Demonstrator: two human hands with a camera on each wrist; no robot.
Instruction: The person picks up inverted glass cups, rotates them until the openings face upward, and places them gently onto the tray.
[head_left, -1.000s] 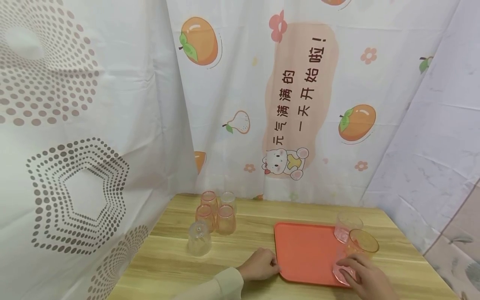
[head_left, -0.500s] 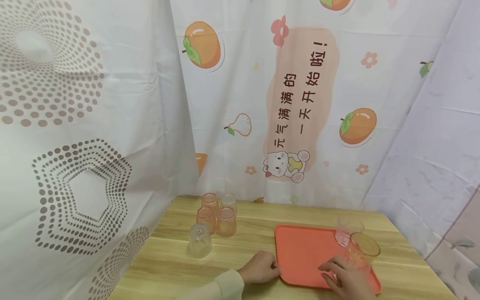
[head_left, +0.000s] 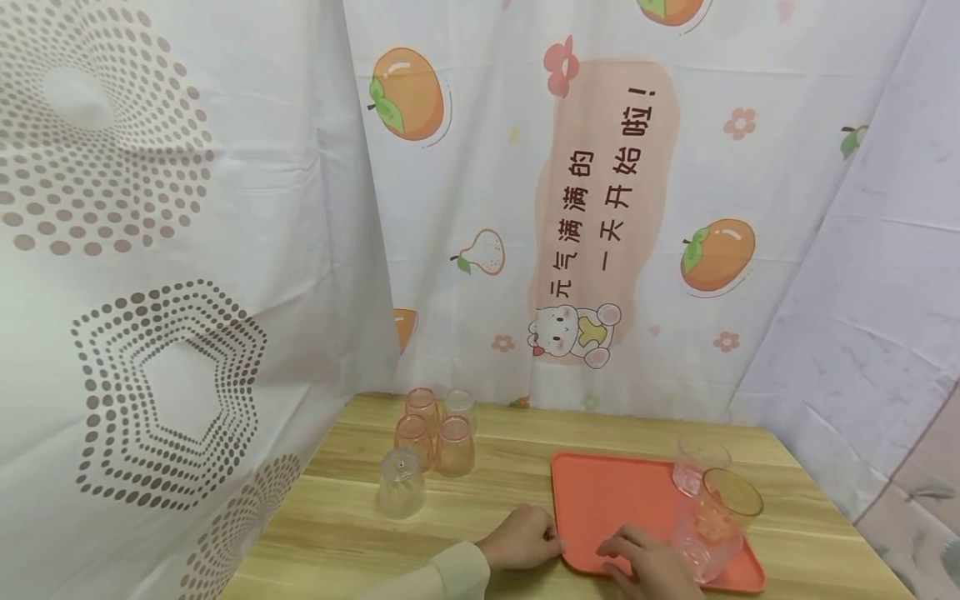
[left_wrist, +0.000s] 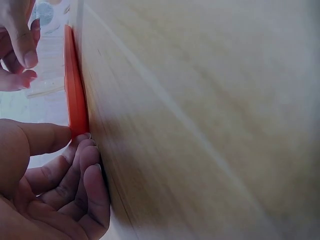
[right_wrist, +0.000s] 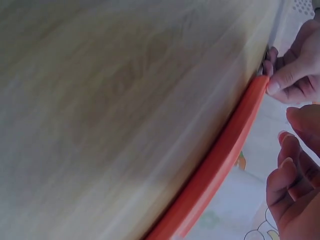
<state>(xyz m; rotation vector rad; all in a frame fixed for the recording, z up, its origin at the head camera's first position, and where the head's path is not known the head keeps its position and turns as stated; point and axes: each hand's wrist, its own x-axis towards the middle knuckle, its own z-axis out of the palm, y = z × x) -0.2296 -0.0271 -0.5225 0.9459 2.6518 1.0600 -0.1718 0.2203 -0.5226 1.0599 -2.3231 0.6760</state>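
My left hand pinches the front-left corner of the orange-red tray. In the left wrist view its thumb and curled fingers meet at the tray's end. My right hand hovers over the tray's front edge, fingers loosely bent, holding nothing; the right wrist view shows a gap between thumb and fingers. On the tray's right side are a clear glass tumbler at the back, an amber-rimmed tumbler and a clear tumbler near the front, partly overlapping in view.
Left of the tray on the wooden table, several pink and clear tumblers stand close together, among them a pink one. A clear tumbler stands upside down in front of them. Printed curtains hang behind and at the sides.
My right hand has moved left, away from the front tumbler on the tray, which now shows more fully. The left hand has stayed at the tray corner. The view has shifted slightly.
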